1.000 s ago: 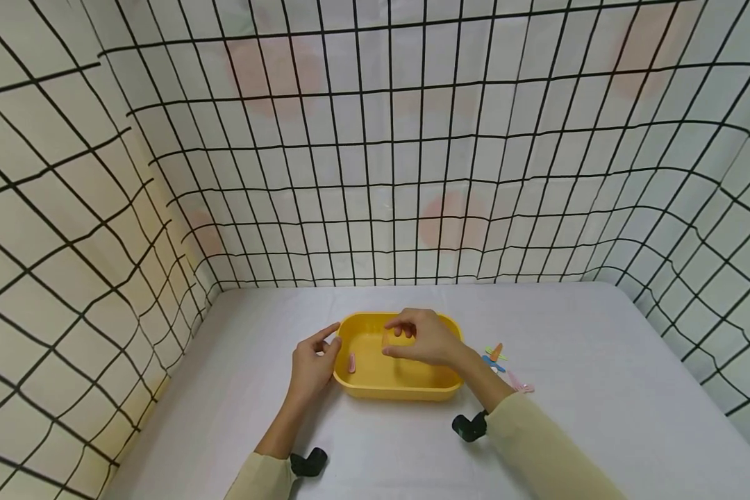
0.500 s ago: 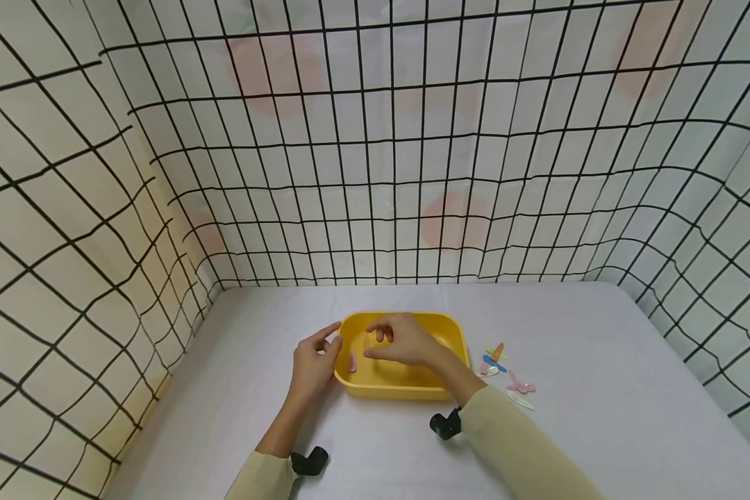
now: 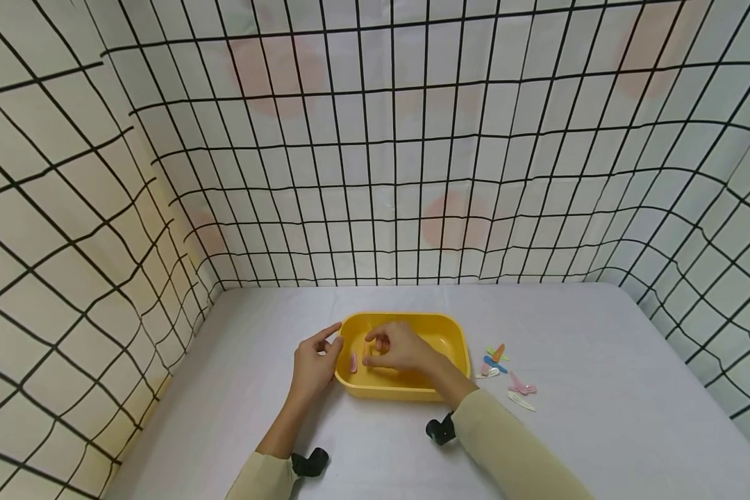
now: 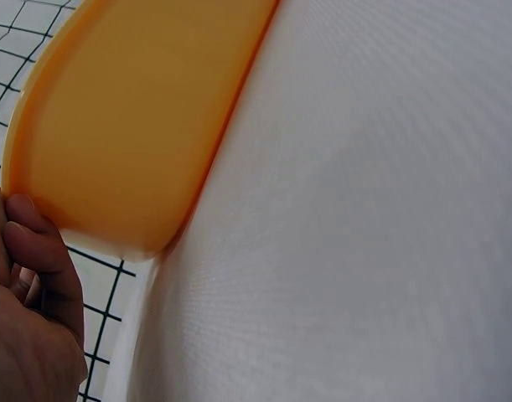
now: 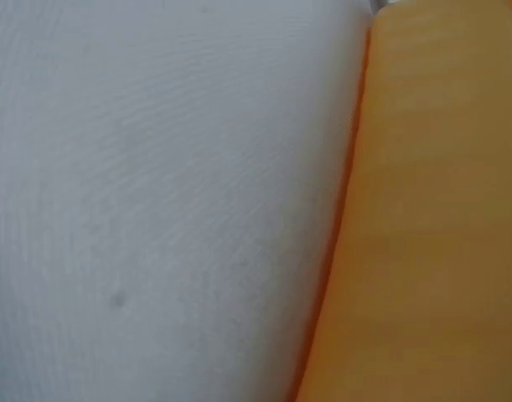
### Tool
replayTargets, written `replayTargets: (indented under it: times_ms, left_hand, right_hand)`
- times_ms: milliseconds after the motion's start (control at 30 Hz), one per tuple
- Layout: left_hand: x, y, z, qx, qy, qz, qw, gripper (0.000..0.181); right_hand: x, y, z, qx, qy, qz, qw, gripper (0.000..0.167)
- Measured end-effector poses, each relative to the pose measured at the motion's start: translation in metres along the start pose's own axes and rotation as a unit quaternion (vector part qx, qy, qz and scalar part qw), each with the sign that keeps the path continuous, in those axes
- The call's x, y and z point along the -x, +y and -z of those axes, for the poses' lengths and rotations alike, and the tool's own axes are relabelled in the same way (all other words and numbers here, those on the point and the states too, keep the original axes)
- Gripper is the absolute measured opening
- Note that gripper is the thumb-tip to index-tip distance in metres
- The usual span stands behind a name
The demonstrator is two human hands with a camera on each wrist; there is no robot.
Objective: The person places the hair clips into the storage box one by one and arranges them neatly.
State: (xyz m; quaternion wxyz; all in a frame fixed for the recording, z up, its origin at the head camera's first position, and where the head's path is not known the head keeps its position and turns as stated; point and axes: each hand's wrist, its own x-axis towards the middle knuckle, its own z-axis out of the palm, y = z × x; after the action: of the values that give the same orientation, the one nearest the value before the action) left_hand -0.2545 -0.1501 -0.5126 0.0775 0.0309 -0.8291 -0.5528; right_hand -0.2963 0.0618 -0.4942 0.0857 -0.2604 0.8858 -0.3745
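Nearest me are my pale beige sleeves (image 3: 512, 441). Beyond them, my left hand (image 3: 310, 368) pinches the rim of the rounded yellow plastic tray (image 3: 400, 394) at its left end. My right hand (image 3: 402, 347), over the tray's floor, clasps a slim orange piece (image 3: 367, 349) between thumb and finger, just beside a small pink oblong clip (image 3: 353, 362) lying inside. Right of the tray, small multicoloured hair clips (image 3: 522, 387) lie on the white tabletop (image 3: 600, 361); farthest stands a black-gridded white backdrop (image 3: 375, 160).

Forearms (image 3: 279, 427) extended forward; left hand (image 3: 311, 362), fingers (image 3: 321, 336) bent; right hand (image 3: 398, 346) angled leftward, fingers curled.
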Motion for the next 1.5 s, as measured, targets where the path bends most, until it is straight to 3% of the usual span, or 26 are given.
replayTargets:
  times_ms: [267, 933, 1500]
  left_hand:
    - [0.0, 0.004, 0.002, -0.003, 0.002, 0.012, 0.9999, 0.035]
    - [-0.002, 0.003, 0.002, -0.006, 0.009, 0.01, 0.9999, 0.036]
    - [0.002, 0.005, -0.001, 0.003, 0.007, 0.014, 0.9999, 0.035]
  right_hand:
    - [-0.004, 0.002, -0.007, 0.025, -0.032, -0.02, 0.999, 0.045]
    - [-0.004, -0.004, -0.014, 0.052, -0.032, -0.043, 0.9972, 0.041]
    - [-0.002, -0.002, -0.016, 0.07, -0.037, -0.039, 0.9961, 0.047]
